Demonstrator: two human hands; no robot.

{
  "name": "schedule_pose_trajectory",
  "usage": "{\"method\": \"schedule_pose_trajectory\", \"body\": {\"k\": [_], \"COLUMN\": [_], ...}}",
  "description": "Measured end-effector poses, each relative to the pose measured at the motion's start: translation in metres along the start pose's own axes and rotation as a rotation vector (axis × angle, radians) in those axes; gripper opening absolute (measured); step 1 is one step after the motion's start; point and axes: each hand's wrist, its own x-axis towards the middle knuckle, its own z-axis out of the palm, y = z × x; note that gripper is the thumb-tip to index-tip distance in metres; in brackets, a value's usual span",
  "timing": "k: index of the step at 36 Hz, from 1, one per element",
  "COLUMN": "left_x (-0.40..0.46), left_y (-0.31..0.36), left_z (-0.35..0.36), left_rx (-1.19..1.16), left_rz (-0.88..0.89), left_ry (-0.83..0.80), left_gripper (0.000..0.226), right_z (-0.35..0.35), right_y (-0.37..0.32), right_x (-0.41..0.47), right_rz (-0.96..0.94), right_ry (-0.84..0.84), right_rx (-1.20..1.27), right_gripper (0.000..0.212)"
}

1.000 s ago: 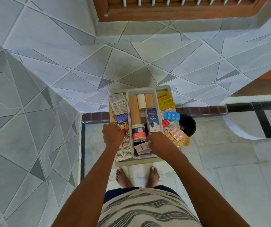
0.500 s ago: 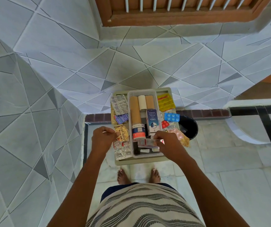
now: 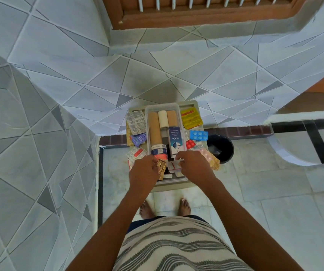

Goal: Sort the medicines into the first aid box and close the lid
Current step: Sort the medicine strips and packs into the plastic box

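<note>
A clear plastic first aid box (image 3: pixel 147 112) stands open on a beige tray (image 3: pixel 193 104). Inside lie three bandage rolls (image 3: pixel 163 119), a blue and white medicine carton (image 3: pixel 175 139) and a blue-labelled bottle (image 3: pixel 158 151). My left hand (image 3: pixel 144 174) holds a gold foil blister strip (image 3: pixel 161 169) over the box's near left corner. My right hand (image 3: pixel 193 166) pinches a white and red tablet strip (image 3: pixel 173 166) above the box's near end. Loose strips lie on the tray on both sides of the box.
Silver (image 3: pixel 136 122), purple (image 3: pixel 138 139) and red-white (image 3: pixel 136 154) strips lie left of the box; a yellow packet (image 3: pixel 191 118), blue strip (image 3: pixel 198 135), red strip (image 3: pixel 190 144) and pink strip (image 3: pixel 206 155) lie right. A black bucket (image 3: pixel 222 148) stands right of the tray. Tiled walls rise left and behind.
My left hand picked the gold foil strip off the tray's left side and carried it right, over the box. My right hand lifted the white and red strip at the near end.
</note>
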Motion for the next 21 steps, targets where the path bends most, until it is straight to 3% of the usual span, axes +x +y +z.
{"method": "schedule_pose_trajectory", "body": {"k": [11, 14, 17, 21], "left_x": [0.024, 0.029, 0.025, 0.021], "left_y": [0.007, 0.008, 0.010, 0.000], "left_z": [0.007, 0.011, 0.013, 0.021], "left_rx": [0.325, 0.478, 0.623, 0.587], "left_rz": [0.299, 0.470, 0.547, 0.555], "left_ry": [-0.081, -0.116, -0.107, -0.064], "left_gripper": [0.023, 0.031, 0.022, 0.016], "right_z": [-0.008, -0.009, -0.007, -0.006], "right_y": [0.014, 0.017, 0.015, 0.011], "right_x": [-0.004, -0.006, -0.007, -0.007], "right_rz": [0.039, 0.060, 0.068, 0.065], "right_ry": [0.139, 0.163, 0.186, 0.197], "right_rx": [0.078, 0.101, 0.138, 0.161], "right_gripper": [0.028, 0.028, 0.029, 0.027]}}
